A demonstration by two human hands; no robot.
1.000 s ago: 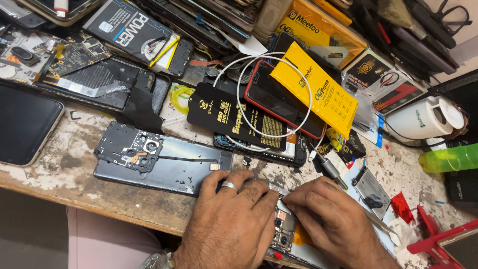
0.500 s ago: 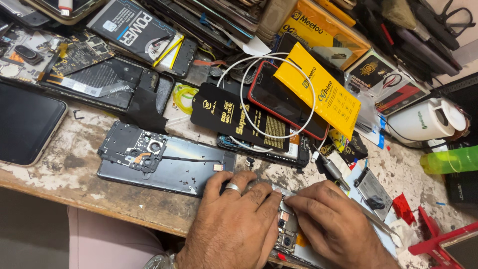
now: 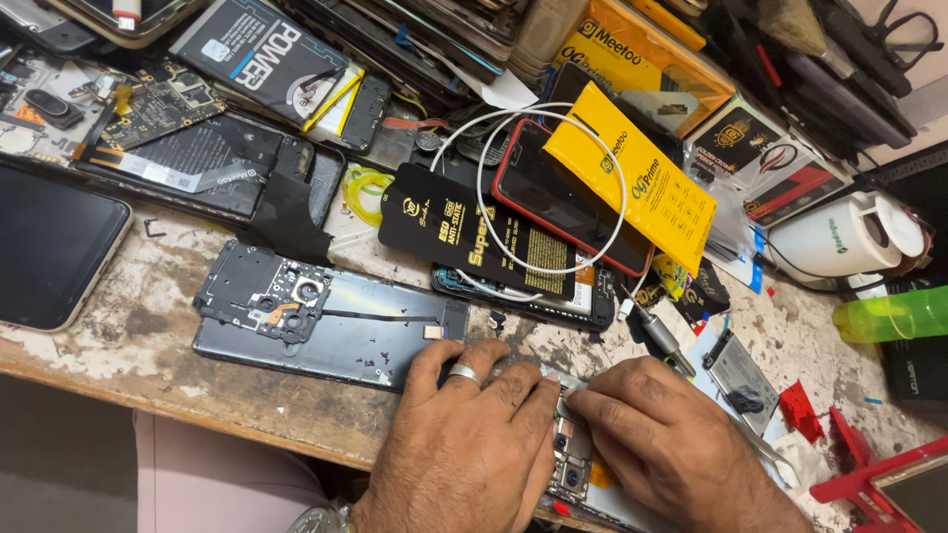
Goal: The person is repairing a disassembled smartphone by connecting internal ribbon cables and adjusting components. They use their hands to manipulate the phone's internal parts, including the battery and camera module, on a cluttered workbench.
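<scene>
Pressing both hands, left hand and right hand, fingers pinching the opened phone, risks a slip scattering tiny screws across the cluttered worktop.

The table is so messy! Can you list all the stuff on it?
opened phone: one, dark with small camera parts showing, under both hands at the near edge
phone back panel: one, grey-black, left of the hands
red-edged phone: one, black screen, centre
white cable: one, looped over the red-edged phone
yellow packet: one, right of centre
black packet: one, gold print, centre
dark screen: one, far left
white cup: one, right
green bottle: one, far right
screwdriver: one, silver, above the right hand
left hand: ring on one finger, on the opened phone
right hand: fingers pinching at the opened phone
</scene>
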